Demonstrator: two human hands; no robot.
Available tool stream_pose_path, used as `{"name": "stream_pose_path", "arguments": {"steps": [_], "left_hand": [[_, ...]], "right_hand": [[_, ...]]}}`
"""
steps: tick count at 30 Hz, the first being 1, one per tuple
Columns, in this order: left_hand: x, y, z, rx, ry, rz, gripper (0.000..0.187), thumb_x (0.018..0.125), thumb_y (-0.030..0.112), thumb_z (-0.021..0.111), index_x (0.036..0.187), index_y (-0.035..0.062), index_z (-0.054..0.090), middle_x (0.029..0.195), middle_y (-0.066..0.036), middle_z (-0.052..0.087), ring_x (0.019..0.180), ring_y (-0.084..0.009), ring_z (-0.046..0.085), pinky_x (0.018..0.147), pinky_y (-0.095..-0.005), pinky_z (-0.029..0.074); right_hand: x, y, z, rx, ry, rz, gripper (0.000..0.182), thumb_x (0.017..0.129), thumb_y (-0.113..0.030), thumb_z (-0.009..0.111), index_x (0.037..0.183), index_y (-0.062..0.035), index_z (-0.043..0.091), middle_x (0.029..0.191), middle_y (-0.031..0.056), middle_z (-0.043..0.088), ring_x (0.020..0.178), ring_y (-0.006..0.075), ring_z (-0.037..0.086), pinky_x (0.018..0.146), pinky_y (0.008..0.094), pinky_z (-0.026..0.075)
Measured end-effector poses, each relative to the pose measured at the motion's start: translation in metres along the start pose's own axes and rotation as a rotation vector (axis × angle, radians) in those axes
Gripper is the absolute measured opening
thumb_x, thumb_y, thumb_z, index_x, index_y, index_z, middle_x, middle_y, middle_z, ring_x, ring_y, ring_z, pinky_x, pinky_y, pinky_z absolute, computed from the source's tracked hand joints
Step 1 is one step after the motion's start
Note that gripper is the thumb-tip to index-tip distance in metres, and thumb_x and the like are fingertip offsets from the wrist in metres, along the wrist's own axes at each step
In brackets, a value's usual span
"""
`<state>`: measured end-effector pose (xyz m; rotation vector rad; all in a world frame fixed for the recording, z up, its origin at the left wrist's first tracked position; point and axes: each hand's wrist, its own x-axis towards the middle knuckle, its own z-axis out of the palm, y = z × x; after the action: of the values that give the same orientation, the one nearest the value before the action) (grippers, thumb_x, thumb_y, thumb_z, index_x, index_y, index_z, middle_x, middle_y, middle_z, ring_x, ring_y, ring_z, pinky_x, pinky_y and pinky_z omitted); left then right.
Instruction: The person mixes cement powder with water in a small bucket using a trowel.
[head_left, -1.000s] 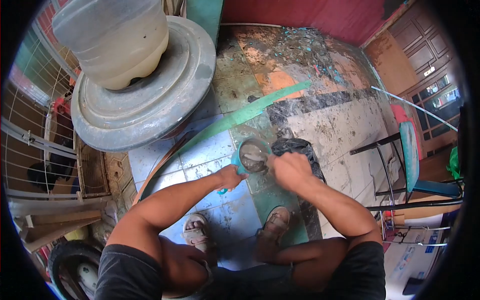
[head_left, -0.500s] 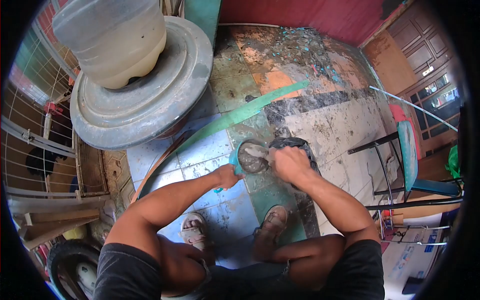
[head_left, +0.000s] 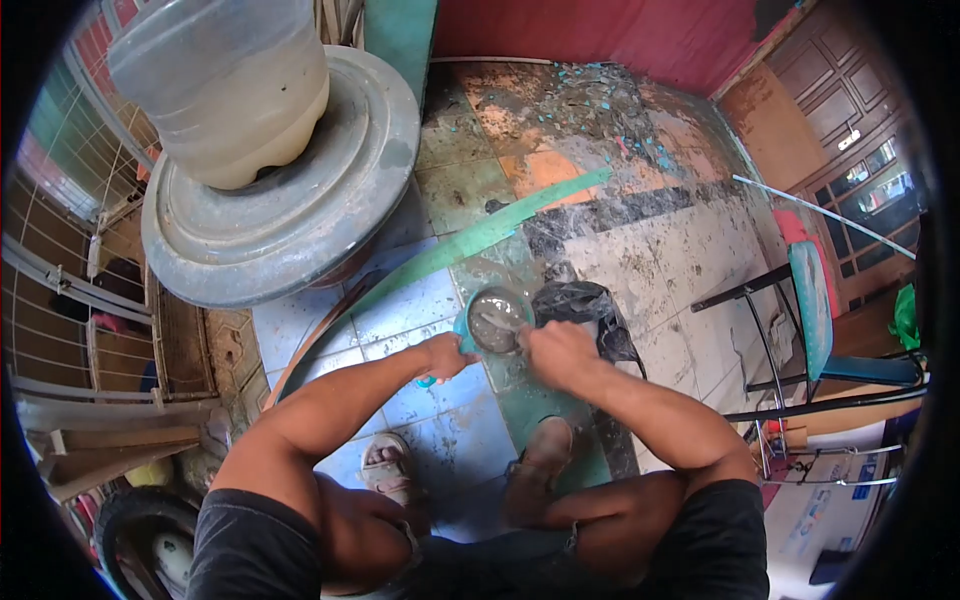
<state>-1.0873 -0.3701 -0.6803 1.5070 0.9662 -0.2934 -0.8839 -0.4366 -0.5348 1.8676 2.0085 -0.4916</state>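
Observation:
My left hand (head_left: 449,356) is closed round the handle of a teal dipper (head_left: 463,325), whose handle end pokes out below the fingers. Wet grey cement mix (head_left: 492,306) lies inside the dipper's round bowl. At the bowl's right rim, my right hand (head_left: 558,350) grips a grey-smeared flat tool (head_left: 507,323), its blade down in the mix. The fist covers its handle. A crumpled black plastic bag (head_left: 577,302) lies on the floor just beyond my right hand.
A long green strip (head_left: 480,230) crosses the tiled floor. A big bottle (head_left: 225,100) stands on a round grey lid (head_left: 375,150) at left. Rubble (head_left: 610,120) litters the back floor. A chair (head_left: 818,310) stands right, my sandalled feet (head_left: 388,462) below.
The blade has sunk lower into the mix, and my right hand has shifted slightly left and down. The dipper has tilted less toward my right hand, and more of the black bag shows.

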Motion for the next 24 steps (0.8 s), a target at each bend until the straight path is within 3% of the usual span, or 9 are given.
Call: {"name": "stream_pose_path", "arguments": {"steps": [2,6,11,15,18,22,23,24], "left_hand": [[-0.006,0.005,-0.001,-0.019,-0.033,-0.018,0.052,0.100,0.045,0.065,0.095,-0.0070,0.064,0.067,-0.016,0.065,0.054,-0.0258,0.064,0.050,-0.0407,0.051],[-0.015,0.010,0.006,0.019,0.010,-0.019,0.054,0.100,0.047,0.063,0.084,-0.0044,0.064,0.064,-0.016,0.064,0.052,-0.0261,0.064,0.050,-0.0418,0.051],[0.010,-0.014,0.004,0.108,0.042,0.037,0.057,0.101,0.048,0.061,0.072,-0.0013,0.062,0.058,-0.015,0.061,0.050,-0.0261,0.061,0.049,-0.0417,0.050],[-0.001,-0.009,0.005,-0.029,-0.009,0.012,0.057,0.100,0.049,0.062,0.075,-0.0014,0.064,0.060,-0.015,0.063,0.051,-0.0256,0.062,0.052,-0.0435,0.052],[-0.005,0.001,0.005,0.095,-0.018,-0.002,0.056,0.101,0.048,0.060,0.078,-0.0023,0.065,0.062,-0.014,0.063,0.052,-0.0247,0.062,0.053,-0.0437,0.052],[-0.007,0.002,0.005,0.168,0.013,0.040,0.055,0.102,0.048,0.060,0.084,-0.0039,0.066,0.063,-0.013,0.062,0.053,-0.0238,0.063,0.052,-0.0431,0.052],[-0.010,0.005,0.005,0.158,0.016,0.037,0.055,0.102,0.048,0.060,0.086,-0.0046,0.066,0.064,-0.013,0.063,0.053,-0.0237,0.063,0.052,-0.0430,0.052],[-0.012,0.008,0.005,0.147,0.016,0.033,0.055,0.102,0.048,0.060,0.088,-0.0052,0.066,0.065,-0.013,0.063,0.053,-0.0236,0.063,0.052,-0.0429,0.052]], "right_hand": [[-0.008,-0.012,-0.005,-0.034,-0.016,-0.061,0.025,0.087,-0.009,0.059,0.107,-0.0046,0.073,0.097,0.0219,0.075,0.095,0.0409,0.074,0.083,0.0519,0.058],[-0.004,-0.005,-0.040,-0.019,0.036,0.053,0.023,0.087,-0.011,0.060,0.105,-0.0065,0.073,0.098,0.0219,0.075,0.095,0.0406,0.074,0.082,0.0517,0.057],[-0.011,-0.008,-0.008,0.031,-0.050,0.012,0.031,0.089,-0.008,0.056,0.116,-0.0031,0.070,0.097,0.0249,0.074,0.095,0.0427,0.073,0.085,0.0527,0.057],[-0.022,-0.019,-0.033,0.009,-0.018,-0.036,0.029,0.088,-0.010,0.058,0.114,-0.0012,0.070,0.095,0.0253,0.074,0.094,0.0430,0.073,0.086,0.0530,0.057],[-0.017,-0.011,-0.049,0.009,0.018,0.040,0.029,0.088,-0.011,0.060,0.113,-0.0013,0.070,0.094,0.0256,0.074,0.094,0.0428,0.073,0.083,0.0524,0.057],[0.004,-0.003,0.000,-0.109,0.057,-0.012,0.025,0.095,-0.015,0.055,0.108,-0.0041,0.072,0.090,0.0203,0.075,0.087,0.0389,0.075,0.073,0.0503,0.059],[0.005,-0.001,0.021,-0.175,0.097,-0.130,0.030,0.096,-0.014,0.054,0.121,-0.0042,0.068,0.085,0.0188,0.075,0.079,0.0370,0.075,0.066,0.0491,0.059],[-0.001,-0.005,0.021,-0.170,0.088,-0.165,0.031,0.095,-0.013,0.054,0.122,-0.0047,0.068,0.084,0.0191,0.075,0.079,0.0370,0.075,0.066,0.0495,0.059]]}}
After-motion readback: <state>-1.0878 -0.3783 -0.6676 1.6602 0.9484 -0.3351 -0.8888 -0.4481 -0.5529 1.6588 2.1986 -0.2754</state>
